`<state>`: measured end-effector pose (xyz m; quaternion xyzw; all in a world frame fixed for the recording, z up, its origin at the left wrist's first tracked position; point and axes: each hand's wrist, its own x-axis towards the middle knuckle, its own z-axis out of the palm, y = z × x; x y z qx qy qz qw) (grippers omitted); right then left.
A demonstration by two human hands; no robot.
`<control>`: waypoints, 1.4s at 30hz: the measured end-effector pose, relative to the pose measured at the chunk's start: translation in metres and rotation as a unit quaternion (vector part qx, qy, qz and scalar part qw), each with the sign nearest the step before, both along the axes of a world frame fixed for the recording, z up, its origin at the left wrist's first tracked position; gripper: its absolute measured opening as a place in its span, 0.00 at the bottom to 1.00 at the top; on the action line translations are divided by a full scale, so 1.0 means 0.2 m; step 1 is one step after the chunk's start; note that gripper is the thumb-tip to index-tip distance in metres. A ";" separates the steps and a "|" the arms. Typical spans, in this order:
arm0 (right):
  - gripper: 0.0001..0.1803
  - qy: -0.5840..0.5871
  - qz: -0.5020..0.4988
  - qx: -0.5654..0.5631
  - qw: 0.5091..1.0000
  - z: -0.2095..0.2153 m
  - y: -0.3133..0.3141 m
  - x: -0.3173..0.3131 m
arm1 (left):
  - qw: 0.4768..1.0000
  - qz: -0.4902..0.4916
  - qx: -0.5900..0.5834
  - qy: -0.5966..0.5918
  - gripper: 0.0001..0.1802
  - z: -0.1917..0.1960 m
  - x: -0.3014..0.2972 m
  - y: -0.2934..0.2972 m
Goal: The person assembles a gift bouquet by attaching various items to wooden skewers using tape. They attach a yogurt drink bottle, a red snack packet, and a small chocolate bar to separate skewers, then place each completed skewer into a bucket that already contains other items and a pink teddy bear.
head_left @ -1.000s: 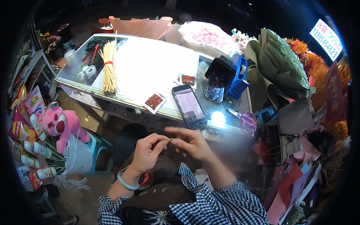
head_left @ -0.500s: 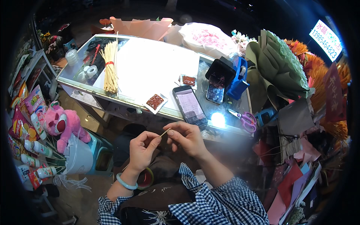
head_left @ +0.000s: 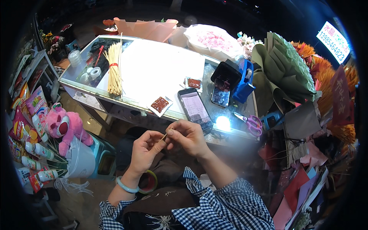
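Above my lap, just off the table's front edge, my two hands meet. My left hand point(head_left: 145, 150) is closed, pinching a thin bamboo stick point(head_left: 164, 137) between thumb and forefinger. The fingers of my right hand point(head_left: 188, 138) close round the upper end of that same stick, so its tip is mostly covered. A roll of tape point(head_left: 153, 181) with a greenish rim lies in my lap beside my left wrist. On the table, a bundle of similar sticks point(head_left: 114, 73) is bound with a red band.
Two small brown-filled packets point(head_left: 160, 105), a phone point(head_left: 194, 109), a second phone point(head_left: 221, 90), a blue tape dispenser point(head_left: 243, 82) and purple-handled scissors point(head_left: 253, 124) lie on the table point(head_left: 153, 57). A pink plush toy point(head_left: 71, 126) sits left on a bucket point(head_left: 81, 159). Wrapped bouquets point(head_left: 283, 65) stand right.
My right hand has moved slightly left and closed further over the stick's tip. The stick is tilted more upright, and my hands are closer together.
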<state>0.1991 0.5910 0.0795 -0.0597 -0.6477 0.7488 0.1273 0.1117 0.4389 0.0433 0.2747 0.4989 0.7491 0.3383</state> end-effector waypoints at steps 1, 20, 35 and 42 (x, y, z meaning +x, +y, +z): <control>0.09 0.000 -0.025 0.021 0.999 0.00 -0.01 0.00 | 0.999 0.031 -0.010 0.038 0.06 0.00 0.01 0.01; 0.09 -0.095 0.069 0.048 0.992 0.01 0.17 -0.20 | 0.997 -0.043 -0.043 -0.048 0.13 -0.04 -0.14 0.05; 0.10 -0.168 0.004 0.317 0.933 -0.05 0.32 -0.54 | 0.987 -0.018 -0.155 -0.042 0.14 -0.14 -0.42 0.23; 0.13 -0.187 0.030 0.402 0.896 -0.01 0.31 -0.54 | 0.977 -0.046 -0.206 -0.014 0.12 -0.13 -0.48 0.23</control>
